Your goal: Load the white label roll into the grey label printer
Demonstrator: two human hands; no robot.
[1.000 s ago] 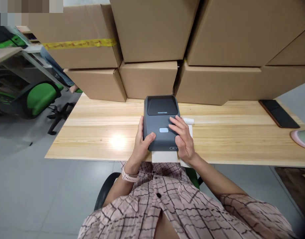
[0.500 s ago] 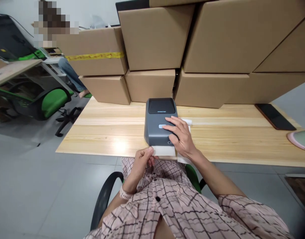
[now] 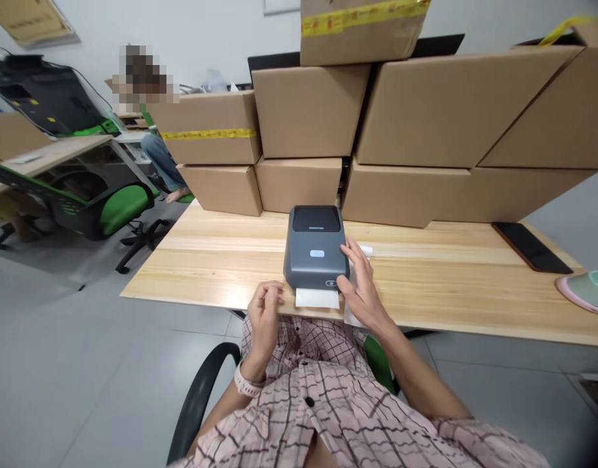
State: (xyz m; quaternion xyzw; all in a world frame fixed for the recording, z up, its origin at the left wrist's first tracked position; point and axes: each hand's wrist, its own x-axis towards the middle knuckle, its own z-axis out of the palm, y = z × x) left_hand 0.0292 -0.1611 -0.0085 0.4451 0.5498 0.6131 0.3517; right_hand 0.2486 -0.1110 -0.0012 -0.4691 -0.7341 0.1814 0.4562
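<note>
A dark grey label printer (image 3: 316, 250) stands near the front edge of the table, with a light button on its top. A blank white label strip (image 3: 317, 298) sticks out of its front slot. My right hand (image 3: 361, 292) lies against the printer's right side, fingers stretched apart, thumb by the small oval button at the front right corner. Left of the strip and apart from it, my left hand (image 3: 264, 315) is loosely closed, with nothing visible in it. Partly behind my right hand, more white paper (image 3: 365, 250) lies beside the printer.
Cardboard boxes (image 3: 309, 110) are stacked along the back of the wooden table (image 3: 206, 260). A phone (image 3: 530, 247) and a pink-and-green object (image 3: 589, 291) lie at the right. Another person sits beyond the boxes at the left, near a green chair (image 3: 126, 208).
My left hand has let go of the label strip and moved left. My right hand has slid off the printer's top to its right side. The view has tilted up.
</note>
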